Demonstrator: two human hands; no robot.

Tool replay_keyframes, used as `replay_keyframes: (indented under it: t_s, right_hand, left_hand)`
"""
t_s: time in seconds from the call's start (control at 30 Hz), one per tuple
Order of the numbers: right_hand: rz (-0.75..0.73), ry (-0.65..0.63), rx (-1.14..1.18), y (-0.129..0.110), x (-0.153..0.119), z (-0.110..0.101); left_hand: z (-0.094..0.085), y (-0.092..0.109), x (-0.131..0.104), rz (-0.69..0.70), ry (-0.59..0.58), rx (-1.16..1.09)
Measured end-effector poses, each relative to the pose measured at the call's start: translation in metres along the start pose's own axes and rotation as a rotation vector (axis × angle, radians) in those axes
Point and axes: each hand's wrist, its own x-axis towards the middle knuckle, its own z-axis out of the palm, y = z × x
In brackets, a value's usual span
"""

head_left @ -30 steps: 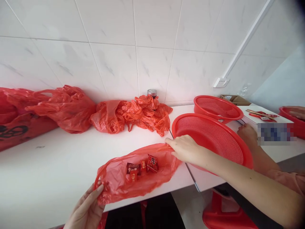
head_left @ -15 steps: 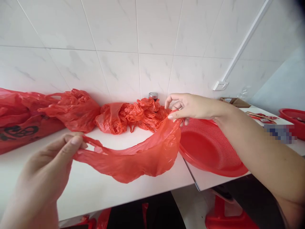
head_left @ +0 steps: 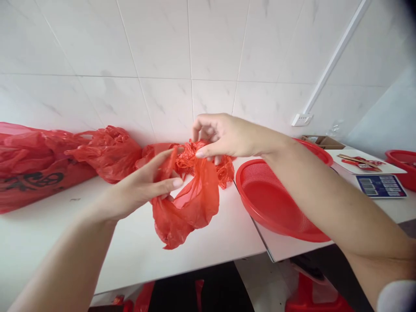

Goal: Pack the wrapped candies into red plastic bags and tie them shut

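A thin red plastic bag (head_left: 195, 208) sags in a loop between my two hands, above the white table. My right hand (head_left: 221, 136) pinches its upper right part between thumb and bent fingers. At the other end, my left hand (head_left: 144, 186) has the bag draped over its fingers, with the thumb standing a little off them; part of those fingers is hidden behind the plastic. Behind the hands lies a crumpled heap of red plastic bags (head_left: 225, 173), partly covered by my right hand.
Fuller red bags (head_left: 110, 151) line the wall on the left. A red perforated basket (head_left: 273, 208) stands to the right, partly behind my right forearm. Farther right are a scale (head_left: 380, 186), a cardboard box (head_left: 325, 142) and another red tub (head_left: 403, 162). The white table's (head_left: 182, 264) front edge runs below.
Both hands have come closer together, the left moving right and up, the right moving left. The bag, stretched wide before, now hangs folded in a shorter loop.
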Motion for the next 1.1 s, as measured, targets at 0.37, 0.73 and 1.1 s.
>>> replay_keyframes:
  t_s: [0.37, 0.73, 1.1]
  right_hand:
    - [-0.029, 0.146, 0.075, 0.043, 0.01, 0.06]
    - [-0.094, 0.217, 0.314, 0.023, -0.028, 0.095]
    - [0.133, 0.343, 0.572, 0.1, 0.0, 0.135]
  left_hand:
    - [0.017, -0.02, 0.015, -0.369, 0.086, -0.209]
    - [0.0, -0.039, 0.008, -0.176, -0.251, -0.204]
    - [0.038, -0.054, 0.01, 0.06, 0.267, 0.647]
